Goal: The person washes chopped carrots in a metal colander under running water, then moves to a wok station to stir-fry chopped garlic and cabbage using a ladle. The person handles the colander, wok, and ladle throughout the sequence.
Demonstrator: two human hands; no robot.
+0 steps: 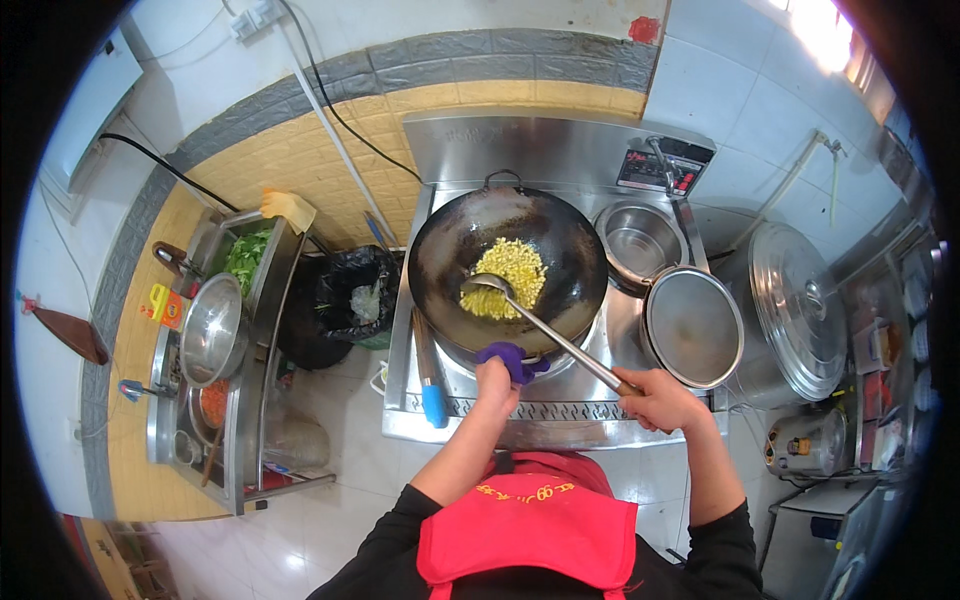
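A large black wok (442, 240) sits on the steel stove, with a heap of small pale-yellow pieces (517, 262) in its bowl; what food they are, I cannot tell. My left hand (496, 386) grips the wok's near edge through a folded purple cloth (514, 361), which hides the handle there. The wooden end of a long steel ladle (562, 341) is in my right hand (660, 401). Its head rests among the yellow pieces, left of their middle. A second, bare loop handle (502, 177) shows at the wok's far rim.
Right of the wok stand a steel pot (641, 240) and a strainer-topped pot (694, 326). A blue-ended stick (433, 397) lies at the stove's left. Leftward are a bin with a black bag (352, 277) and a steel sink table (255, 420) with a metal bowl (212, 330).
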